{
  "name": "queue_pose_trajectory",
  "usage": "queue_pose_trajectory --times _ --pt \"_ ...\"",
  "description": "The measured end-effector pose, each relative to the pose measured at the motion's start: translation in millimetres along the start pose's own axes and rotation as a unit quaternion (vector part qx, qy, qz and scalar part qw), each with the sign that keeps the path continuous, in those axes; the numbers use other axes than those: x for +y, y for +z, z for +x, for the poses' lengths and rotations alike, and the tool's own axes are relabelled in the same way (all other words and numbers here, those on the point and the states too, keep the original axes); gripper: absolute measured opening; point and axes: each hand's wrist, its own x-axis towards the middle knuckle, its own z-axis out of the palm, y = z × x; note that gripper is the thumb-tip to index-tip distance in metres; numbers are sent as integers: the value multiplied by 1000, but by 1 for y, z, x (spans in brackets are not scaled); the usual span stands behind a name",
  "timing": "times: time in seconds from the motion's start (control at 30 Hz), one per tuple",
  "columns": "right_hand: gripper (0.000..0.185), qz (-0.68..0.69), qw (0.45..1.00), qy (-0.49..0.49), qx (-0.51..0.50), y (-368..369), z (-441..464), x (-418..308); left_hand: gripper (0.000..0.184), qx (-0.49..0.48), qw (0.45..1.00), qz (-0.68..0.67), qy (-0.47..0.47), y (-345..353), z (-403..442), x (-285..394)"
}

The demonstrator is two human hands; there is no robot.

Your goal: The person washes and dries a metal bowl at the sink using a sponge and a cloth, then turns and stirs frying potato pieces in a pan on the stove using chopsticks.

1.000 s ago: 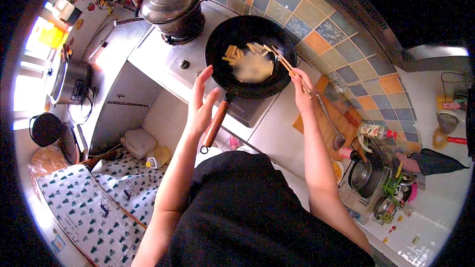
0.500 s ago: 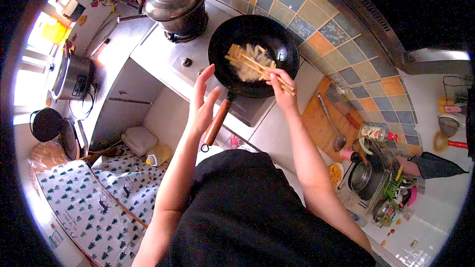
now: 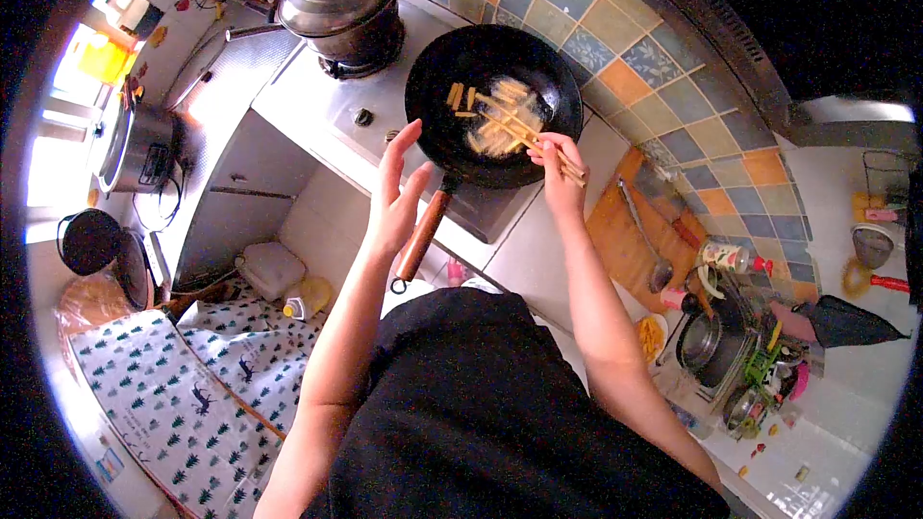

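A black wok (image 3: pixel 437 67) with a wooden handle (image 3: pixel 421 242) sits on the stove. Pale yellow strips of food (image 3: pixel 510 101) lie in bubbling oil at its bottom, a few of them apart on the left side. My right hand (image 3: pixel 561 161) is closed on a pair of wooden chopsticks (image 3: pixel 516 127), whose tips reach in among the strips. My left hand (image 3: pixel 392 200) hovers near the wok's front left edge, beside the handle, with fingers stretched and nothing held.
A lidded steel pot (image 3: pixel 338 14) stands on the other burner. Right of the stove, a ladle (image 3: pixel 646 240) lies on a wooden board (image 3: pixel 615 250), near a plate of yellow food (image 3: pixel 652 336) and a sink area with dishes. A rice cooker (image 3: pixel 144 149) is at the left.
My right hand and the chopsticks have moved slightly right and down. The strips have shifted right and spread, with several now separate at the left. My left hand has barely moved.
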Motion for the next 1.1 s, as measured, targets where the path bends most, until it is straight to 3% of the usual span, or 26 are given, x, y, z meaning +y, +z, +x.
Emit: queue_pose_trajectory --times 0.4,0.7,0.8,0.83,0.97,1.1 --pt "25 -3 997 22 75 -41 -7 -11 51 -3 1000 6 -1 -3 1 0" --pt "17 -20 999 20 34 -26 -15 4 50 -12 1000 25 4 1 1 4" --pt "16 -30 999 -37 -25 -9 -16 -4 50 -15 999 29 10 1 2 4" --pt "23 -33 998 -10 -50 -9 -19 -8 50 -15 999 30 12 1 2 5" --pt "19 -36 999 -7 21 -12 -19 -15 49 -12 999 26 17 0 0 6" --pt "17 12 1000 -5 16 -9 -14 -9 49 -9 1000 14 16 -1 -1 6"
